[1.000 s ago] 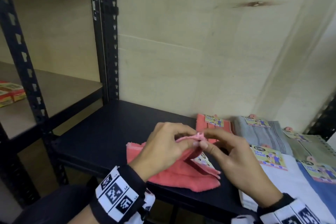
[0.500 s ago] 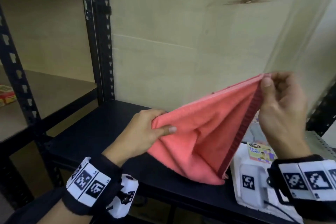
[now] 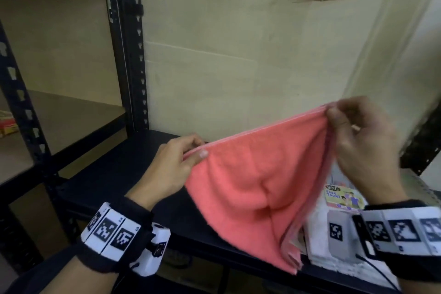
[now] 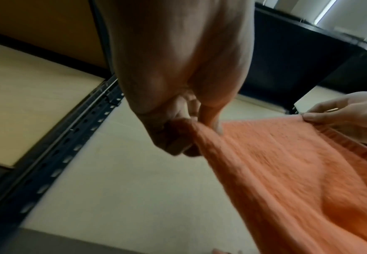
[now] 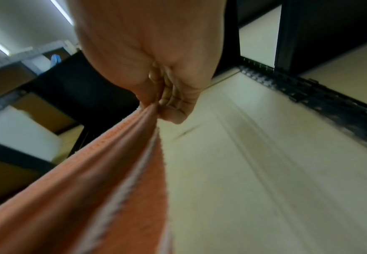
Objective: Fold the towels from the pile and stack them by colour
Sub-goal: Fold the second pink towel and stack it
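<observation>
Shelf: your black shelf (image 3: pixel 124 169) fronts a pale wall; its left half lies bare.
Towel: coral towel (image 3: pixel 257 188) hangs above the shelf.
Hands: your left hand (image 3: pixel 171 164) and right hand (image 3: pixel 362 148) pinch its top corners.

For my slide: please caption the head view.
Both hands, left and right, stretch a coral towel above the black shelf.

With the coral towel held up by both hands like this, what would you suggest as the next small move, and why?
Probably level the right hand down to the left hand, then lower the coral towel onto the black shelf. Each hand pinches a top corner, but the top edge slants and the cloth sags unfolded above the shelf.
</observation>
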